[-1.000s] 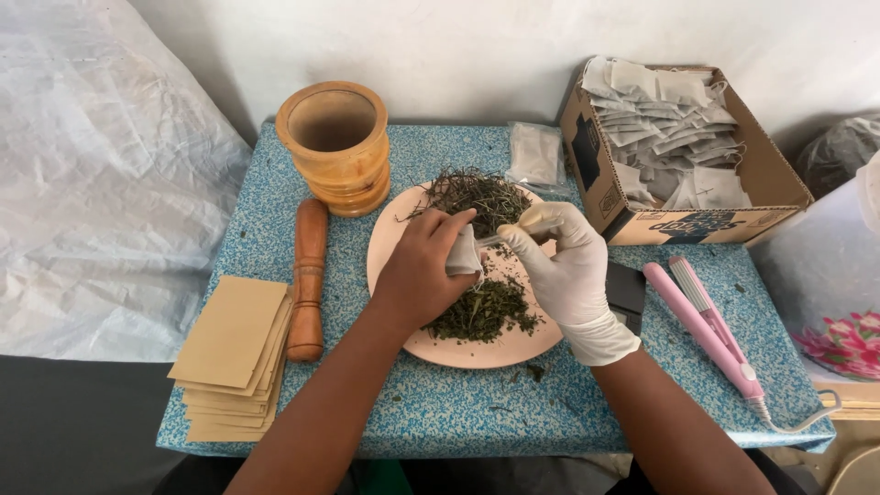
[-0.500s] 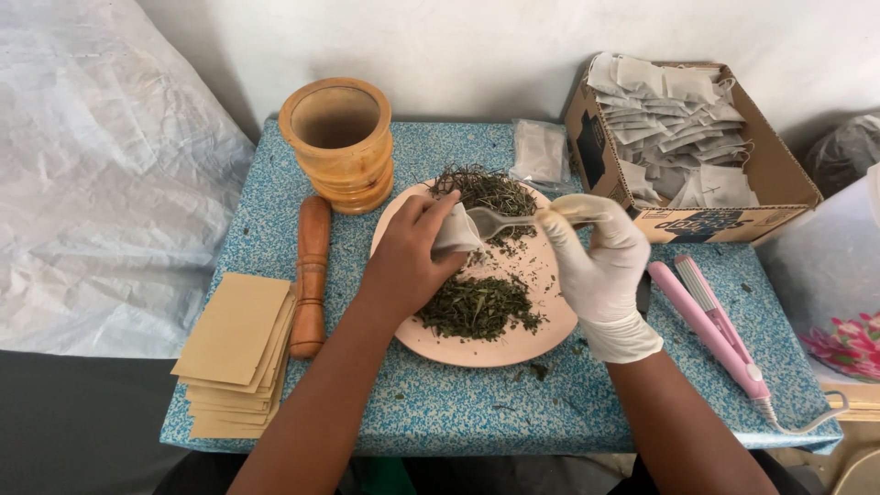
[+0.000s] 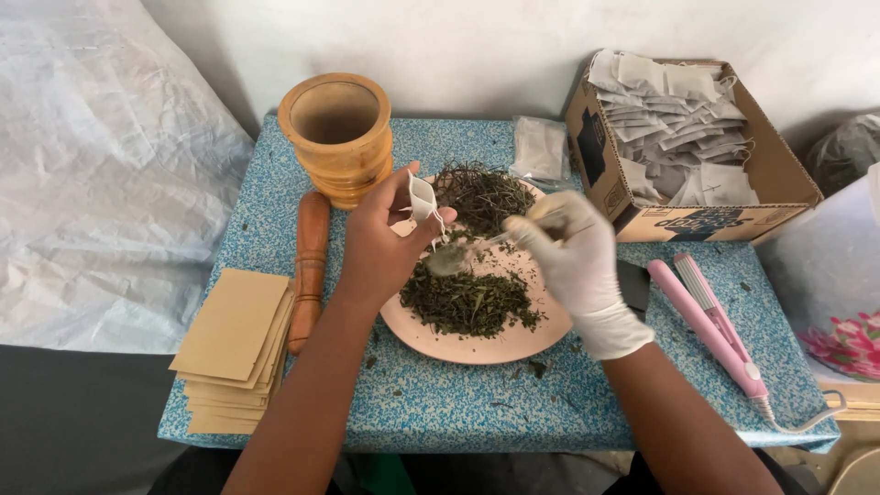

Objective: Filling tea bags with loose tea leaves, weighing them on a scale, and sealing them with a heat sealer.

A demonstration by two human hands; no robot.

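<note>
The left hand (image 3: 380,243) was bare and its grip was closed on a small white tea bag (image 3: 423,198), which it held by thumb and fingers above the near edge of the pink plate (image 3: 477,344). The bag stood nearly upright, with its open mouth turned up. The right hand (image 3: 573,261) wore a white glove, and its grip was closed around the handle of a small spoon (image 3: 451,260). The bowl of the spoon was blurred, just below the tea bag and over the plate, so I cannot tell how much it carried.

On the plate lay two heaps of dried green herbs (image 3: 467,301), one at the far side and one at the near side. The plate rested in the middle of the blue speckled bench (image 3: 440,403). Behind the left hand stood a wooden mortar (image 3: 337,137), and the wooden pestle (image 3: 310,266) lay beside the plate on the left. A stack of brown paper envelopes (image 3: 234,353) lay at the left corner of the bench. At the far right was a cardboard box (image 3: 779,179) full of tea bags, and a pink sealing iron (image 3: 710,325) lay in front of it, well apart from the plate.
</note>
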